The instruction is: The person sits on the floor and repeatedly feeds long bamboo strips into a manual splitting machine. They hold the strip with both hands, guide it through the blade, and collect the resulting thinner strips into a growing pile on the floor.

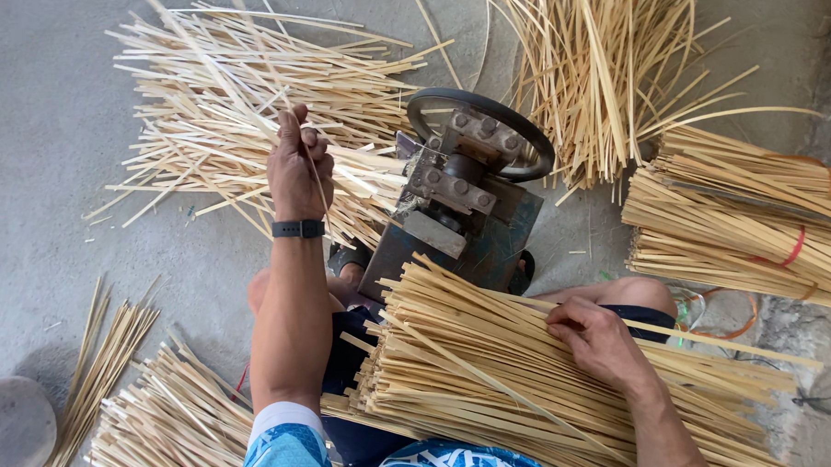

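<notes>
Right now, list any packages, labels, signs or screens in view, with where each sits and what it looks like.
No packages, labels or signs show.
Wrist band: on the left hand's wrist, a dark band with a small black rectangular face, blank from here.
Tied bamboo bundles: right edge, pale strips bound with red bands, unlabelled.

Lighting is bright, even daylight, soft and without glare. Faint shadow falls on the concrete floor [35,136] below the left hand [295,169] fingers. Focus is sharp at both hands; edges show slight wide-angle bending.
</notes>
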